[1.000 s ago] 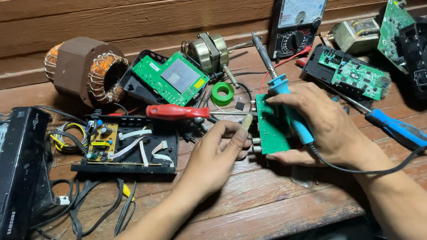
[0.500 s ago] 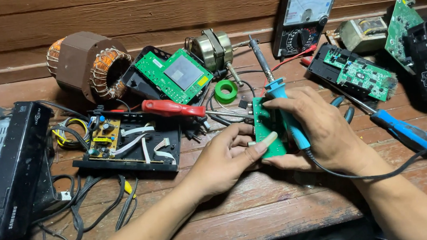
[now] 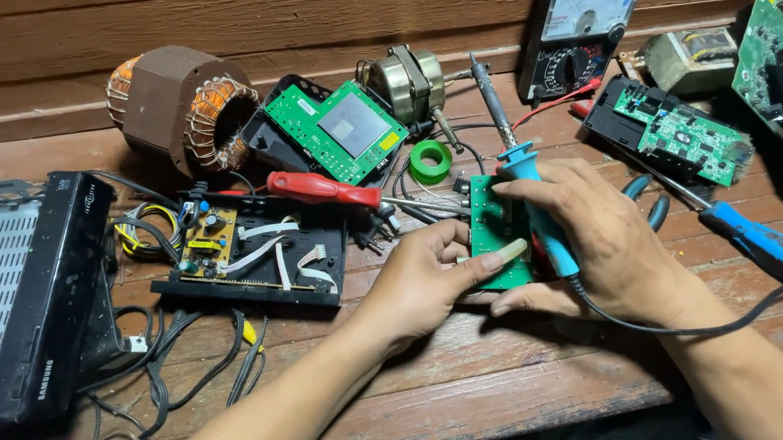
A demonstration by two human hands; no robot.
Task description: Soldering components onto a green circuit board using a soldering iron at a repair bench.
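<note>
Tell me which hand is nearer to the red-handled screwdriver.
Left. The left hand lies just below and right of the red-handled screwdriver, thumb on the small green circuit board. The right hand is farther right, gripping the blue soldering iron.

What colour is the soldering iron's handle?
Blue, on the soldering iron in the right hand; head view.

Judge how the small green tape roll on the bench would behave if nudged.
The green tape roll lies flat on the wooden bench, so it would probably slide, not roll. It looks small and hollow, so likely light. Wires beside it might snag it.
</note>
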